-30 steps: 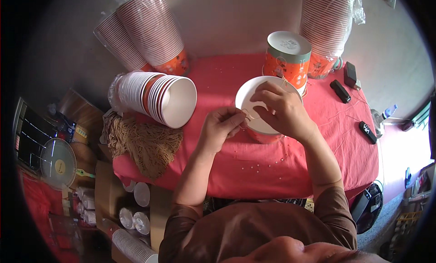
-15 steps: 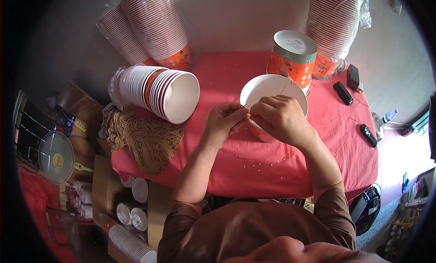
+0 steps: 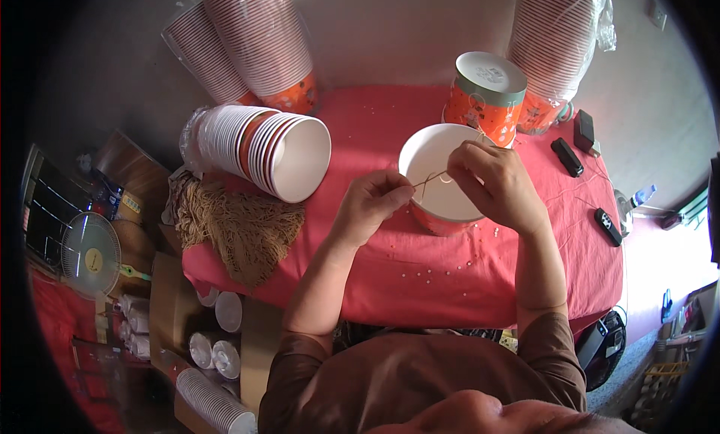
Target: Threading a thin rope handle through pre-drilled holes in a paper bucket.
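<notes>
so the left hand (image 3: 373, 207) has thumb and fingertip pinched together on a thin tan cord (image 3: 430, 181), right hand (image 3: 501, 185) has its fingers clamped on it too, cord stretched between them. White-lined tub (image 3: 429, 153) is just below the fingers, small white bits (image 3: 448, 273) nearer the body, a brown string bundle (image 3: 251, 228) well off to their left

Homelike workroom; bagged bucket stacks (image 3: 259, 48), cloth-covered table (image 3: 360, 126), fan (image 3: 91, 255)
</notes>
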### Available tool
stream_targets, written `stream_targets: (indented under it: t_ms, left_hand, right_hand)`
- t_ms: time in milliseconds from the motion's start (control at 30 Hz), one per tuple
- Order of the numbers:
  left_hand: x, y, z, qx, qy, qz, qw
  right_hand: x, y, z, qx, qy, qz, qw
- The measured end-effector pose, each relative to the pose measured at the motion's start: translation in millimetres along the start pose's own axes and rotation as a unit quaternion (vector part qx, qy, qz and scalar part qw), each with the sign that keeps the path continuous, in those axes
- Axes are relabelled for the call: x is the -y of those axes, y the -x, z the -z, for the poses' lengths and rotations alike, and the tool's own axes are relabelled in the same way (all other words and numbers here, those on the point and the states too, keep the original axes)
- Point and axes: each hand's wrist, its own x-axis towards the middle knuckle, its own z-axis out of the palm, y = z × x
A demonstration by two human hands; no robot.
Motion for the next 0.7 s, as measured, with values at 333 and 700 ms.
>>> stream_targets:
  t_ms: [333, 700]
  left_hand:
    - [1, 2, -5, -0.002, 0.025, -0.007, 1.000]
    - [1, 2, -13, 0.001, -0.017, -0.077, 0.997]
  right_hand:
    - [3, -1, -16, 0.047, -0.061, 0.035, 0.996]
    - [1, -2, -23, 0.037, -0.039, 0.042, 0.998]
